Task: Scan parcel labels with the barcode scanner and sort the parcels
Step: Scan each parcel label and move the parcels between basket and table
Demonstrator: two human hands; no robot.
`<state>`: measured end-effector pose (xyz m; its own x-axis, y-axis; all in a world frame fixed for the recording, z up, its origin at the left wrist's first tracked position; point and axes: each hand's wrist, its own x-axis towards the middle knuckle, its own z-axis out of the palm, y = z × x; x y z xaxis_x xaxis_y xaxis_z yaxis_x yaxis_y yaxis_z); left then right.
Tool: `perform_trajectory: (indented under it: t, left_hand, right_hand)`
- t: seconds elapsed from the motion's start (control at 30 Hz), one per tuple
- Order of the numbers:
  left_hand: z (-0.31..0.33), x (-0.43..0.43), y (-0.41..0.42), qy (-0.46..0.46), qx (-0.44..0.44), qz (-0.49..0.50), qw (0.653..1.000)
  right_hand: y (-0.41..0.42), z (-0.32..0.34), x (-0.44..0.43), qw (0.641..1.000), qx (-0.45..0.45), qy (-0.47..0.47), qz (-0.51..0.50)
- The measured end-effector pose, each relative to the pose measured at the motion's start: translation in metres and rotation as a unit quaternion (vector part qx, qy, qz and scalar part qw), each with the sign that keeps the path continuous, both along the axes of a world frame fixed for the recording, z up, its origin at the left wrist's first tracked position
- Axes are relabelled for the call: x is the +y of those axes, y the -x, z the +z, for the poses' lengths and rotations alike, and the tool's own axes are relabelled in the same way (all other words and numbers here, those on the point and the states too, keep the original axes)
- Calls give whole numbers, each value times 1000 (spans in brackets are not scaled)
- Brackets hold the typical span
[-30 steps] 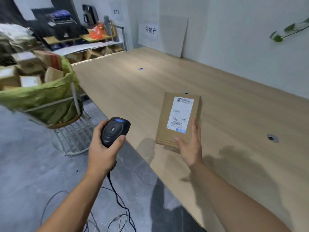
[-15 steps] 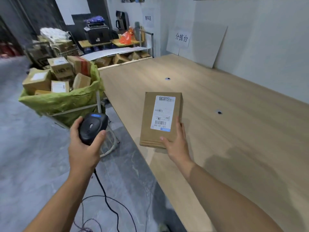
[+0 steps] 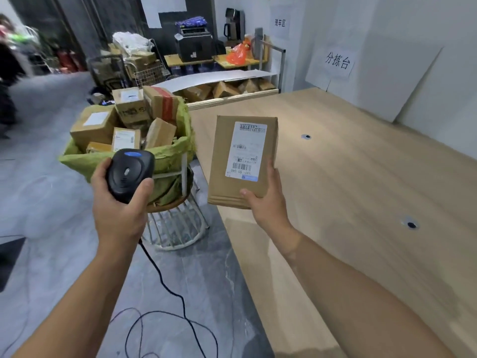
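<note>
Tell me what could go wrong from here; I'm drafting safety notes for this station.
The right hand pinches the parcel only at its lower corner, so it could slip. The scanner in the left hand trails a cable looping over the floor, which might snag or trip someone.

Matt cardboard parcel (image 3: pixel 227 161); glossy plastic scanner (image 3: pixel 130 174); wood table (image 3: pixel 361 202).

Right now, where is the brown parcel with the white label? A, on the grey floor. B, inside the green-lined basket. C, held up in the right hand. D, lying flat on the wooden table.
C: the right hand holds the parcel by its lower end, above the table's edge, with the label toward the camera, while the left hand grips the barcode scanner.
</note>
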<state>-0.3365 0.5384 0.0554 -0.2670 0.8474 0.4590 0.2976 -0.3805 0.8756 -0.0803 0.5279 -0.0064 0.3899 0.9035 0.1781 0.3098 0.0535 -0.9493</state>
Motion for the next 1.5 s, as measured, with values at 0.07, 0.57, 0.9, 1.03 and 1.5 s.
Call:
perform_trajectory:
  t: [0.07,0.57,0.9,1.03,1.5]
  left_hand:
    - [-2,23,15,-3,-2,7,1000]
    - [-1,181,129,-7,-55,67,996]
    - [-10,284,164,11,-58,141,988]
    - [-7,321,177,14,-42,181,983]
    - [-31,380,162,67,-28,173,982]
  right_hand:
    - [18,2,29,1000,-2,-4,13]
    - [145,29,246,996,-2,-25,82]
    - [202,18,411,987,-1,-5,162]
    - [218,-5,466,984,-29,35,173]
    - [210,-54,486,943,-125,119,285]
